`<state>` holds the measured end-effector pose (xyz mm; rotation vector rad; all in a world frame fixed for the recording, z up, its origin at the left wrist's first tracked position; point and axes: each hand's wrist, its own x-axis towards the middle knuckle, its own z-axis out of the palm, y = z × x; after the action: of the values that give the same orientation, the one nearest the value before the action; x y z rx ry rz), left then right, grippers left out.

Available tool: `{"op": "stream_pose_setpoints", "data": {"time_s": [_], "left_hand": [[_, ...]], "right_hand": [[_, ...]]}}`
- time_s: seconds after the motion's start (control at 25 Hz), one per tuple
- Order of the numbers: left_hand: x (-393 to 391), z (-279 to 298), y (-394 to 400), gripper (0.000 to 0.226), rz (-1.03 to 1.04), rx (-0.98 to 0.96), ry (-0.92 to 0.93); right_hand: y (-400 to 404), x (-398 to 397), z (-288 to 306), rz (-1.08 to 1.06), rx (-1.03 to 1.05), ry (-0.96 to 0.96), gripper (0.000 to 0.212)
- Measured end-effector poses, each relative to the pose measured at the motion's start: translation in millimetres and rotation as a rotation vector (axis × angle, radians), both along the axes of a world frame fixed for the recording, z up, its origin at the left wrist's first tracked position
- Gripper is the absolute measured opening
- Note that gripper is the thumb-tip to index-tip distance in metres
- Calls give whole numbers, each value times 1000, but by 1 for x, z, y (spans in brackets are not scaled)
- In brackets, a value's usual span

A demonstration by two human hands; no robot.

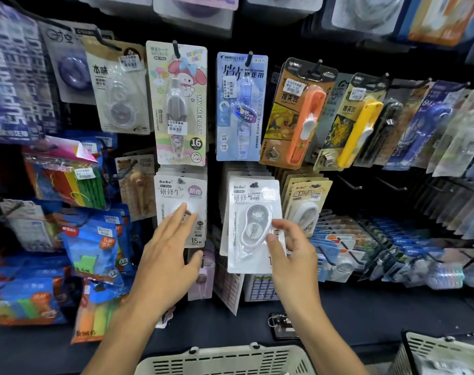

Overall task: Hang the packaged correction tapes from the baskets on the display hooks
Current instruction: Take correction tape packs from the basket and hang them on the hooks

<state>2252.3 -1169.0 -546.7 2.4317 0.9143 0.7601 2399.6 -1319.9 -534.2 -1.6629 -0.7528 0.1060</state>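
Observation:
A white packaged correction tape [250,223] hangs at the front of a stack on a display hook [254,184] in the middle row. My right hand [290,247] pinches its lower right edge between thumb and fingers. To the left, a second stack of the same white packs [180,196] hangs on its own hook. My left hand [168,255] lies flat against that stack with straight fingers and holds nothing. Two cream baskets [225,359] [444,353] stand at the bottom edge of the view.
The black pegboard wall carries many hanging packs: a My Melody tape [180,104], a blue tape pack [241,106], orange and yellow clip tools [306,115], blue packs at left. Bare hooks [349,184] stick out at right. A small key-ring item [282,324] lies on the dark shelf.

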Motion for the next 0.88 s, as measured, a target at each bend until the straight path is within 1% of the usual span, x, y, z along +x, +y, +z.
{"op": "stream_pose_setpoints", "data": {"time_s": [0.04,0.08,0.12,0.16,0.2,0.24,0.28,0.44,0.6,0.68,0.8,0.88], "left_hand": [[0,0,1,75,-1,7,10],[0,0,1,75,-1,11,23],[0,0,1,75,-1,16,34],[0,0,2,74,0,25,42],[0,1,2,74,6,36,46],[-1,1,2,74,10,43,49],[-1,1,2,74,8,46,55],[-2,0,0,75,8,45,64],[0,-1,2,75,13,49,60],[0,-2,2,74,11,54,50],[0,-4,2,73,4,56,46],[1,-5,1,73,-4,64,48]], "right_hand": [[-3,1,-6,39,-123,-41,42],[-8,1,-15,56,-295,-141,59],[-11,-2,-25,52,-463,-309,72],[-12,-5,-34,45,-570,-495,79],[-10,-7,-40,48,-633,-651,82],[-5,-6,-43,65,-680,-742,84],[1,-2,-43,86,-723,-786,86],[31,19,-35,97,-848,-836,86],[44,24,-40,66,-869,-872,90],[45,16,-40,30,-814,-871,86],[39,10,-39,-78,-638,-830,74],[36,12,-35,-92,-636,-849,71]]}}
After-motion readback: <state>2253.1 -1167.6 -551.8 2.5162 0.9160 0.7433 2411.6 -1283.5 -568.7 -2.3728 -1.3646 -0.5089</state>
